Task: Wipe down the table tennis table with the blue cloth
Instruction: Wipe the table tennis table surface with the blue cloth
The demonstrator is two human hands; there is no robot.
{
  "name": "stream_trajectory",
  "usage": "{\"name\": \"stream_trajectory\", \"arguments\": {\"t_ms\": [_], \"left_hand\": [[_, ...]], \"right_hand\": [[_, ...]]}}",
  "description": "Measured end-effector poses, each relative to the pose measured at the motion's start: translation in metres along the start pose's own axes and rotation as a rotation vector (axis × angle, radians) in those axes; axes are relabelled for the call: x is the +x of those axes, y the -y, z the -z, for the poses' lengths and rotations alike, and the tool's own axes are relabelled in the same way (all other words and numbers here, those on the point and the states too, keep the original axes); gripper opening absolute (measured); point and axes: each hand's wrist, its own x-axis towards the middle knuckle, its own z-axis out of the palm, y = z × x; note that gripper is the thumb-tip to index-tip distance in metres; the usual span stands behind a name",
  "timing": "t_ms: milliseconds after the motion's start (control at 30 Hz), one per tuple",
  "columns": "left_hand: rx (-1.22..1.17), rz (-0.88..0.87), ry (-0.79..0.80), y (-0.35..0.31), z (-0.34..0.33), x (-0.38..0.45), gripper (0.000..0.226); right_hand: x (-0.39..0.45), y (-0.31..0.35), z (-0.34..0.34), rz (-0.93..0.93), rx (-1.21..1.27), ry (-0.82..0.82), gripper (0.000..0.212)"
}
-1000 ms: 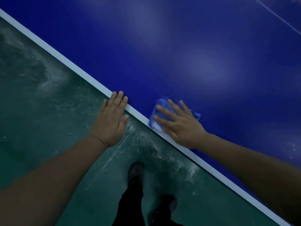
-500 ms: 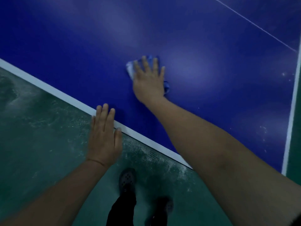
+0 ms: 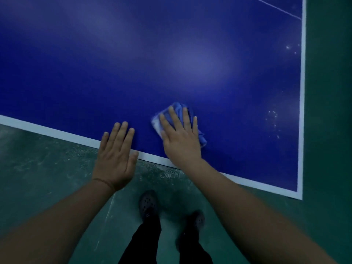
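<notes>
The table tennis table (image 3: 133, 63) fills the upper part of the head view, deep blue with a white border line along its near and right edges. A crumpled blue cloth (image 3: 177, 109) lies on it close to the near edge. My right hand (image 3: 181, 138) presses flat on the cloth with straight, spread fingers and hides most of it. My left hand (image 3: 116, 155) rests flat over the near edge, fingers straight on the blue surface, holding nothing.
The table's near right corner (image 3: 300, 197) is at the lower right. Faint white specks (image 3: 272, 119) mark the surface near the right edge. Below lies a dusty green floor (image 3: 38, 168), where my two dark shoes (image 3: 148, 204) stand.
My right hand has drawn the cloth back from farther out on the table to near the front edge. The view has swung, bringing the right corner into sight. My left hand stays on the edge.
</notes>
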Motion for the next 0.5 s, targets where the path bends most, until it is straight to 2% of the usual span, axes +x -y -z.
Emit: {"name": "stream_trajectory", "arguments": {"t_ms": [67,133,200,233,300,333,400,500], "left_hand": [[0.006,0.011,0.011,-0.002,0.001,0.0,0.066],[0.014,0.02,0.015,-0.004,0.001,0.001,0.066],[0.018,0.033,0.016,-0.004,0.0,0.002,0.068],[0.023,0.038,0.021,-0.004,0.0,0.002,0.068],[0.021,0.043,0.033,-0.004,0.001,0.001,0.069],[0.014,0.043,0.035,-0.004,0.001,0.001,0.069],[-0.003,0.04,0.037,-0.004,0.001,0.0,0.069],[-0.025,0.094,0.044,-0.007,0.007,-0.001,0.072]], "right_hand": [[-0.034,-0.047,-0.001,-0.08,-0.062,0.007,0.059],[-0.067,-0.112,0.006,-0.419,-0.086,-0.027,0.061],[-0.093,-0.163,0.018,-0.787,0.028,-0.041,0.059],[-0.099,-0.174,0.024,-0.909,0.091,-0.044,0.058],[-0.092,-0.165,0.025,-1.033,0.119,-0.094,0.057],[-0.081,-0.147,0.022,-1.03,0.105,-0.108,0.056],[-0.054,-0.097,0.017,-0.887,0.081,-0.123,0.061],[-0.033,-0.022,0.005,-0.333,0.022,-0.056,0.06]]}}
